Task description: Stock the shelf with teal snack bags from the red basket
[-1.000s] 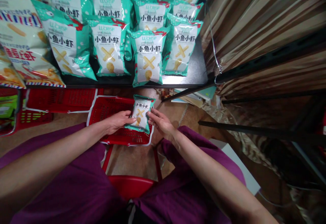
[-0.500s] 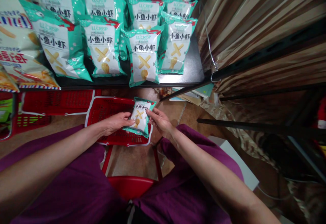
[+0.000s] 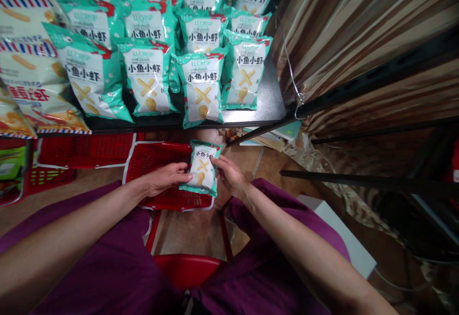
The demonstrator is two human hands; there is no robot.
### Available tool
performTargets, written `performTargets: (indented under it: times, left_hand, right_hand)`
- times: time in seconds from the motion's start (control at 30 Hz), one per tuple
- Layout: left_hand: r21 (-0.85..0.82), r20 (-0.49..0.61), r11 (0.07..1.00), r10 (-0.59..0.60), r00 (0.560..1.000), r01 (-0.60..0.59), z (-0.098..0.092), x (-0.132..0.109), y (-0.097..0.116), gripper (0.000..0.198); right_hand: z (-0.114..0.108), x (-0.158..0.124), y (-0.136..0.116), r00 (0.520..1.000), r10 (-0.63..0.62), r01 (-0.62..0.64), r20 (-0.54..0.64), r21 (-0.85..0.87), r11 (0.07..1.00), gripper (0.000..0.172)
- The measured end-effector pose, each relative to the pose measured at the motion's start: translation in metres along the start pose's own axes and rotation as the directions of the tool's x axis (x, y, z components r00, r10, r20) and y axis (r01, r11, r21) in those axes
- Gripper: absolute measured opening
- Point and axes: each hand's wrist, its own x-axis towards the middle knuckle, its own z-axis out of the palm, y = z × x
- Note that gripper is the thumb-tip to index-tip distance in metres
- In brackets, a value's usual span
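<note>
Between my two hands is a small teal and white snack bag (image 3: 202,168), its printed front facing up. My left hand (image 3: 168,177) grips its left edge, thumb on the front. My right hand (image 3: 229,174) grips the right edge, also with the thumb on top; the fingers behind the bag are hidden. Below the bag is a red shopping basket (image 3: 150,155) with white handles. On the dark shelf (image 3: 263,114) above stand several matching bags, the nearest being a front-row bag (image 3: 202,90).
White and orange snack bags (image 3: 32,81) stand at the shelf's left. Another red basket (image 3: 86,150) sits under the shelf, with green packages (image 3: 12,169) farther left. A brown curtain (image 3: 330,42) and black metal bars (image 3: 358,179) line the right. A white box (image 3: 344,233) is by my right knee.
The held bag has turned slightly more upright and appears a little lower and to the right. The whole view has shifted, with the shelf lower in the picture. Both hands keep their hold.
</note>
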Motion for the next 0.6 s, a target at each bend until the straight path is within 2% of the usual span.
performTargets:
  times: [0.17,0.3,0.47,0.6]
  left_hand:
    - [-0.01,-0.008,1.0,-0.007,1.0,0.007,0.002,-0.002,0.002,0.044]
    - [-0.001,-0.032,1.0,-0.012,0.999,0.012,0.002,-0.002,-0.001,0.048]
    - [0.017,0.002,1.0,-0.003,1.0,0.003,0.002,0.001,-0.006,0.059]
    - [0.06,0.046,0.996,0.064,0.997,-0.067,0.002,0.004,-0.009,0.066]
  right_hand:
    - [-0.001,0.0,-0.002,1.0,0.005,-0.005,0.017,0.023,1.0,0.018]
    - [0.002,-0.003,-0.002,0.999,0.029,-0.03,0.038,0.008,1.0,0.019]
    - [0.004,-0.006,-0.003,0.998,0.035,-0.034,0.051,-0.008,0.999,0.026]
    - [0.0,-0.006,0.001,0.996,-0.001,0.006,0.091,-0.052,0.999,0.034]
